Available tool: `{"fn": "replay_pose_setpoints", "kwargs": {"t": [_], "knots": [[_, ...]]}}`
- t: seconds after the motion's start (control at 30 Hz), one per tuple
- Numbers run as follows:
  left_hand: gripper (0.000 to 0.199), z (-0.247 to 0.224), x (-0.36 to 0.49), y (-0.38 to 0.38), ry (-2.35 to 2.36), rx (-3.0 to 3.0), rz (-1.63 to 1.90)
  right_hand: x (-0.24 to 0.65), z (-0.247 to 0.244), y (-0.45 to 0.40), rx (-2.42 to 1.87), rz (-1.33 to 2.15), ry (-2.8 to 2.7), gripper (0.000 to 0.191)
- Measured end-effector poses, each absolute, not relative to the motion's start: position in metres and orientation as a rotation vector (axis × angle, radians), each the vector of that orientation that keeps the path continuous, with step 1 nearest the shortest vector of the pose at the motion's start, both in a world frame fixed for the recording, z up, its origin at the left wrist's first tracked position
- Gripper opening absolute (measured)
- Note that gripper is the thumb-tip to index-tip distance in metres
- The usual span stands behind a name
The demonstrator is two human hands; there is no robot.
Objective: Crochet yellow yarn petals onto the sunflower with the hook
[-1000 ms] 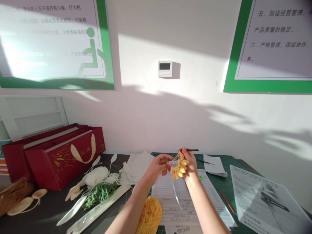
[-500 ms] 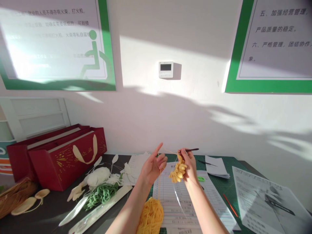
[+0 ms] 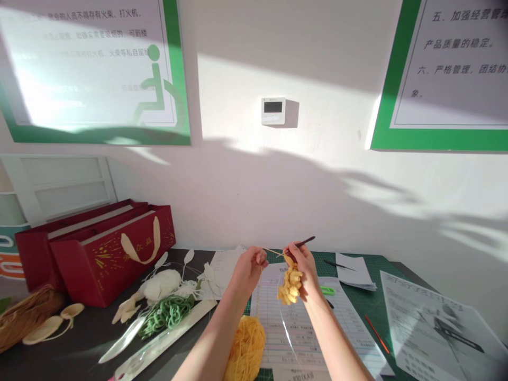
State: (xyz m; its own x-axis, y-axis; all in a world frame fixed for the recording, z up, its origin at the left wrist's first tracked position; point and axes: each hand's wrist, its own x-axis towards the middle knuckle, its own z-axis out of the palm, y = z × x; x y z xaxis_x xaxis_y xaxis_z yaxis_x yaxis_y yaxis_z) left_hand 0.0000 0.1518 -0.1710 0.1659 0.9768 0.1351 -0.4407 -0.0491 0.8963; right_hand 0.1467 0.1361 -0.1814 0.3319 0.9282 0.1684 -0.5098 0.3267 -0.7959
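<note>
My right hand (image 3: pixel 307 269) is closed around a dark-handled crochet hook (image 3: pixel 308 241), its handle slanting up to the right. Below those fingers hangs a yellow crocheted piece (image 3: pixel 291 286) with petal-like bumps, also held by the right hand. My left hand (image 3: pixel 250 270) is closed on a strand of yellow yarn (image 3: pixel 273 251), which runs taut across to the hook. The hook's tip is too small to make out. Beneath the left forearm lies a ball of yellow yarn (image 3: pixel 248 344), partly covered by it.
Written sheets (image 3: pixel 273 317) lie on a green cutting mat (image 3: pixel 357 301). To the left are green yarn (image 3: pixel 169 316), a white yarn ball (image 3: pixel 162 284), a ruler (image 3: pixel 170 336) and red gift bags (image 3: pixel 115 254). An orange-red stick (image 3: pixel 377 333) and a printed sheet (image 3: pixel 432 323) lie right.
My left index finger, raised before, has curled down with the others. The hook's handle has tilted upward, and the crocheted piece hangs slightly lower. The view has shifted slightly.
</note>
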Motion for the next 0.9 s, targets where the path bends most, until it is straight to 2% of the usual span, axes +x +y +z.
{"fn": "replay_pose_setpoints", "kwargs": {"t": [0.23, 0.4, 0.5, 0.63, 0.77, 0.9], "knots": [[0.037, -0.155, 0.005, 0.135, 0.401, 0.921, 1.243, 0.144, -0.181, 0.134, -0.719, 1.109, -0.813, 0.020], [0.098, -0.147, 0.008, 0.119, 0.390, 0.997, 1.161, 0.145, -0.176, 0.129, -0.681, 1.105, -0.825, 0.026], [0.113, -0.149, 0.011, 0.117, 0.433, 1.004, 1.156, 0.144, -0.172, 0.126, -0.651, 1.082, -0.796, 0.036], [0.115, -0.154, 0.014, 0.119, 0.447, 0.968, 1.181, 0.134, -0.168, 0.120, -0.602, 1.052, -0.745, 0.044], [0.112, -0.152, 0.019, 0.115, 0.420, 0.992, 1.238, 0.121, -0.162, 0.111, -0.556, 1.006, -0.723, 0.038], [0.101, -0.131, 0.019, 0.103, 0.411, 1.075, 1.318, 0.112, -0.144, 0.101, -0.530, 0.917, -0.714, 0.032]]}}
